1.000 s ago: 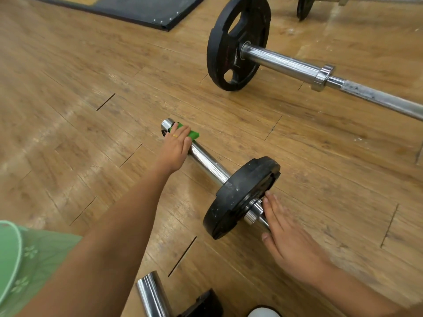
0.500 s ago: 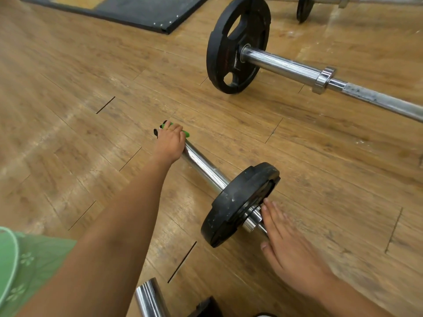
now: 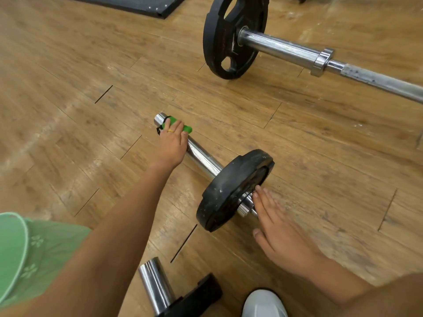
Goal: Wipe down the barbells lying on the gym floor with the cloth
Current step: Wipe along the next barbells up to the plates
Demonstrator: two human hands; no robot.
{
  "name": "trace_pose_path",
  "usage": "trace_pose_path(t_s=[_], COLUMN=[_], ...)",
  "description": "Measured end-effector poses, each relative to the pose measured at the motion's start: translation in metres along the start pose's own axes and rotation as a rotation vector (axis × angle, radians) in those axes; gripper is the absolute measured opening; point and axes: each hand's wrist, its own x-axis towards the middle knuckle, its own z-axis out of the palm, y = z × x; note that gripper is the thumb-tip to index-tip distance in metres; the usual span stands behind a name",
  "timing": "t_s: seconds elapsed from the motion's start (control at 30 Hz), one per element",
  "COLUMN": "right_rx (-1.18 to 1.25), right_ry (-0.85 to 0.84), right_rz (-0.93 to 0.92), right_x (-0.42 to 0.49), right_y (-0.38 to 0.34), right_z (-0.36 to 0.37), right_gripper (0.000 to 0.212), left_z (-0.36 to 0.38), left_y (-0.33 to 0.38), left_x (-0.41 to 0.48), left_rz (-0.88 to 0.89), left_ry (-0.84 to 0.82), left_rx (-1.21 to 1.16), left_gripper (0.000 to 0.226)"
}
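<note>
A chrome barbell sleeve point(image 3: 201, 156) lies on the wooden floor and runs into a small black plate point(image 3: 231, 191). My left hand point(image 3: 171, 143) grips a green cloth point(image 3: 180, 126) wrapped over the sleeve close to its free end. My right hand point(image 3: 281, 234) lies flat with straight fingers on the bar just behind the plate, fingertips touching the collar. A second barbell point(image 3: 286, 49) with a large black plate point(image 3: 233, 35) lies farther away at the upper right.
The end of a third chrome sleeve point(image 3: 155, 284) with a black plate sits at the bottom centre beside my white shoe point(image 3: 263, 303). A dark rubber mat point(image 3: 142, 4) lies at the top left. Bare wooden floor point(image 3: 68, 99) spreads to the left.
My left hand slid the cloth out over the sleeve's free end, then back a little toward the plate, so the chrome tip shows again. My right hand stayed on the bar.
</note>
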Motion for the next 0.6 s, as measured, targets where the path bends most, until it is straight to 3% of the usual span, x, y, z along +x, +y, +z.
trace_pose_path(t_s=[0.2,0.47,0.6], right_rx=[0.005,0.006,0.010], right_ry=[-0.003,0.058,0.070], right_rz=[-0.017,-0.029,-0.042], right_x=[-0.002,-0.005,-0.006], right_y=[-0.006,-0.008,-0.014], right_z=[0.002,0.010,0.009], right_gripper=[0.078,0.077,0.078], left_z=[-0.007,-0.005,-0.003], left_y=[-0.012,-0.006,-0.003], left_x=[-0.028,0.004,-0.020], left_rz=[0.189,-0.142,0.015], left_ry=[-0.098,-0.027,-0.008], left_rx=[0.021,-0.038,-0.005], left_gripper=[0.058,0.052,0.052])
